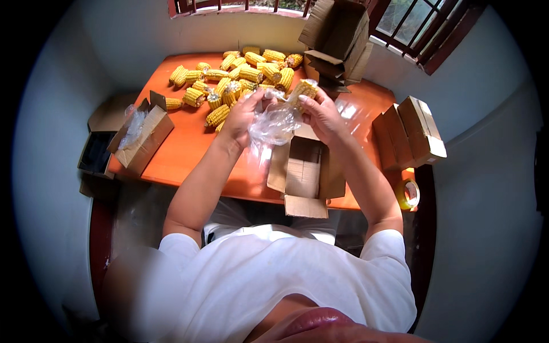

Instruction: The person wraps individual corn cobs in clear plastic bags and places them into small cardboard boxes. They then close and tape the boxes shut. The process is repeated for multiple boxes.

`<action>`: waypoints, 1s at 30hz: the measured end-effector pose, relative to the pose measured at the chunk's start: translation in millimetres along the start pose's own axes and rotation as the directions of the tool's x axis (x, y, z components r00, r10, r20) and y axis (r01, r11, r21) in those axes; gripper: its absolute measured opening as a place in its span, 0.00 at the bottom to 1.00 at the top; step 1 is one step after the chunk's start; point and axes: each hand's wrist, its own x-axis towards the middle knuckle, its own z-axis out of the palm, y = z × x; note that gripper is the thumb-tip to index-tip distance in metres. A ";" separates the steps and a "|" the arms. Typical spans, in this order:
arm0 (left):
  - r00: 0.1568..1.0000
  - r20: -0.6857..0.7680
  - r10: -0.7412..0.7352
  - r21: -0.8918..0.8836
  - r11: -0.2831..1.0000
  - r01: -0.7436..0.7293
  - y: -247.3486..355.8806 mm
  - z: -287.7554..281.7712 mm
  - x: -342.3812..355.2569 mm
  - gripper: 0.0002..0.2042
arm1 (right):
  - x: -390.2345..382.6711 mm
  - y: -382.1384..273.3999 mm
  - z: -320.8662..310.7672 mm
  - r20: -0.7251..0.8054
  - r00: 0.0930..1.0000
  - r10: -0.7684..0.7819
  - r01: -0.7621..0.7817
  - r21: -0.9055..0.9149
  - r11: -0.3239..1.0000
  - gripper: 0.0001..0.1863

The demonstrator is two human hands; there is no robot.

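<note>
My left hand (pixel 247 113) and my right hand (pixel 320 114) are raised over an orange table (pixel 183 148). Between them hangs a clear plastic bag (pixel 273 126); my left hand pinches its edge. My right hand grips a yellow corn cob piece (pixel 303 89) at the bag's mouth and also touches the bag. Directly below the hands stands an open cardboard box (pixel 303 171) with its flaps up. A pile of several more corn cob pieces (pixel 240 77) lies on the far part of the table.
An open cardboard box with clear plastic bags (pixel 140 134) sits at the table's left edge. Folded and open boxes (pixel 409 134) stand at the right and at the far side (pixel 337 40). A roll of tape (pixel 407 194) lies at the right front corner. White walls close in around the table.
</note>
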 end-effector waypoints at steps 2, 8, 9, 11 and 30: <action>0.990 0.080 0.114 0.116 0.986 -0.123 2.2 14.7 -8.1 0.14 | 0.4 -3.4 4.1 0.006 1.000 -0.017 0.017 -0.012 1.000 0.22; 0.932 0.228 0.282 0.896 0.313 -0.314 -1.0 0.5 -0.9 0.08 | 4.3 -0.1 -3.9 0.056 0.998 0.030 -0.026 -0.068 0.997 0.21; 0.959 0.188 0.211 0.905 0.342 -0.253 -0.2 -4.2 -2.0 0.06 | 3.8 0.5 -3.3 0.047 0.998 0.037 -0.033 -0.071 0.997 0.22; 0.956 0.231 0.179 0.875 0.391 -0.284 3.6 -8.1 -3.4 0.08 | 3.6 -5.2 -0.9 0.053 0.998 0.017 -0.012 -0.095 0.995 0.22; 0.990 0.064 0.129 0.583 0.800 -0.142 -12.4 -6.6 -24.1 0.12 | -7.7 -15.2 10.4 0.114 0.991 -0.067 0.086 -0.172 0.981 0.26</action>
